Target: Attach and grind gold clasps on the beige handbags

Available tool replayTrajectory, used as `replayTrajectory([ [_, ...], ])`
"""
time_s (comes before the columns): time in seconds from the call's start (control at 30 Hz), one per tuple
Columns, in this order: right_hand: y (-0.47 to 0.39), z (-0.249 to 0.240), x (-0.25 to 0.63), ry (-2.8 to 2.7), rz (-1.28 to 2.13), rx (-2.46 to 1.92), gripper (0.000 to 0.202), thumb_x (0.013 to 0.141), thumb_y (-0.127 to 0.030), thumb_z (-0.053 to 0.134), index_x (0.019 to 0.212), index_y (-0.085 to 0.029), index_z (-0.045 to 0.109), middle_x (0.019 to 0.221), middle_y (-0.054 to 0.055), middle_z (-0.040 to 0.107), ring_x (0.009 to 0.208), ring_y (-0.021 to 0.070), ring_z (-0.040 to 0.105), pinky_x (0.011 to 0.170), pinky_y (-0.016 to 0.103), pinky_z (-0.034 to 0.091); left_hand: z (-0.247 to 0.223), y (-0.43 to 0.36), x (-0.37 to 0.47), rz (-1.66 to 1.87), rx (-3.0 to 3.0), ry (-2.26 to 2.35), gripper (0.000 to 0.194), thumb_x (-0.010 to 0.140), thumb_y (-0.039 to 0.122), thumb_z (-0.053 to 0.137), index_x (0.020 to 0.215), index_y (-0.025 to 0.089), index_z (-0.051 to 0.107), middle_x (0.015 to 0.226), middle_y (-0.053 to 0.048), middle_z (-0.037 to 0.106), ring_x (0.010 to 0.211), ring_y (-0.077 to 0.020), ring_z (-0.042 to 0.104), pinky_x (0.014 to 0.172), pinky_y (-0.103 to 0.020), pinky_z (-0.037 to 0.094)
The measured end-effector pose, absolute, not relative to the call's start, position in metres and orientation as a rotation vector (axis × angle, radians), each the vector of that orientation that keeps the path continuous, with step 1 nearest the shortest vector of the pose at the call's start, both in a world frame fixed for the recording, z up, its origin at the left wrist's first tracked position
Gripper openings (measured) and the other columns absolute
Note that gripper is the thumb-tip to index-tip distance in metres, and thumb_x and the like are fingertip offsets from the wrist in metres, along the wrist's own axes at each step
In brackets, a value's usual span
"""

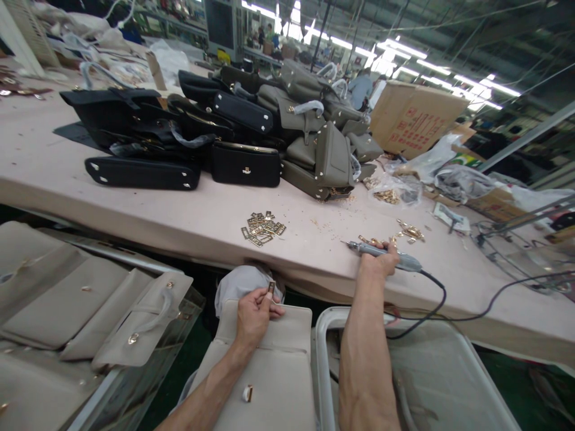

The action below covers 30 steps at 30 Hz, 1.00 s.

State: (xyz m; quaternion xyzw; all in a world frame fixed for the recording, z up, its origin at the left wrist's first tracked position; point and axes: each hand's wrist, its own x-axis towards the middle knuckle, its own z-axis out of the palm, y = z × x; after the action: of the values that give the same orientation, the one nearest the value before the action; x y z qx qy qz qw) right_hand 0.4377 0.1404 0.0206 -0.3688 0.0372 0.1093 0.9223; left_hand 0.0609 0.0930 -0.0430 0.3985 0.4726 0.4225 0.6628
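Handbags (233,129), black and olive, lie heaped at the far side of the worktable (179,221), seemingly finished, while flat beige panels (67,299) wait in a bin to the left. A beige bag (269,371) rests in the person's lap below the table edge; one small clasp shows near its bottom, so its fittings look only partly done. The right hand (380,260) is closed around a corded electric screwdriver (386,254) lying on the table. The left hand (254,311) pinches a small gold plate (271,288) above the bag's top edge. More gold plates (263,228) sit unused on the table.
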Motion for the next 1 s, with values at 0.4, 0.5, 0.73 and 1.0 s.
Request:
replayTrajectory([
  [0.4, 0.14, 0.031, 0.433, 0.078, 0.279, -0.757, 0.029, 0.088, -0.019, 0.061, 0.077, -0.022, 0.034, 0.065, -0.01, 0.042, 0.045, 0.0056, 0.042, 0.046, 0.018, 0.044, -0.047, 0.093, 0.06, 0.919, 0.926, 1.072, 0.032, 0.086, 0.039, 0.069, 0.095, 0.009, 0.071, 0.076, -0.011, 0.078, 0.057, -0.02, 0.076, 0.053, -0.025, 0.064],
  [0.5, 0.133, 0.041, 0.427, 0.088, 0.301, -0.705, 0.022, 0.088, -0.014, 0.056, 0.078, -0.02, 0.038, 0.066, -0.009, 0.042, 0.046, 0.0055, 0.042, 0.046, 0.017, 0.045, -0.045, 0.095, 0.059, 0.893, 0.933, 1.039, 0.031, 0.087, 0.037, 0.066, 0.098, 0.009, 0.072, 0.077, -0.011, 0.079, 0.059, -0.0206, 0.077, 0.054, -0.025, 0.064],
  [0.73, 0.098, 0.061, 0.376, 0.053, 0.446, -0.651, 0.012, 0.09, -0.015, 0.052, 0.08, -0.018, 0.048, 0.072, -0.007, 0.047, 0.052, 0.0048, 0.048, 0.052, 0.022, 0.052, -0.04, 0.092, 0.058, 0.808, 0.899, 1.001, 0.026, 0.092, 0.034, 0.06, 0.095, 0.011, 0.072, 0.067, -0.01, 0.077, 0.061, -0.0225, 0.077, 0.057, -0.025, 0.063],
  [1.0, 0.072, 0.06, 0.251, -0.181, 0.689, -0.784, 0.011, 0.08, -0.013, 0.063, 0.079, -0.018, 0.053, 0.08, -0.003, 0.051, 0.059, 0.0063, 0.048, 0.06, 0.025, 0.054, -0.045, 0.095, 0.056, 0.767, 0.862, 0.969, 0.029, 0.091, 0.034, 0.06, 0.09, 0.008, 0.07, 0.069, -0.014, 0.076, 0.061, -0.0215, 0.078, 0.058, -0.025, 0.063],
])
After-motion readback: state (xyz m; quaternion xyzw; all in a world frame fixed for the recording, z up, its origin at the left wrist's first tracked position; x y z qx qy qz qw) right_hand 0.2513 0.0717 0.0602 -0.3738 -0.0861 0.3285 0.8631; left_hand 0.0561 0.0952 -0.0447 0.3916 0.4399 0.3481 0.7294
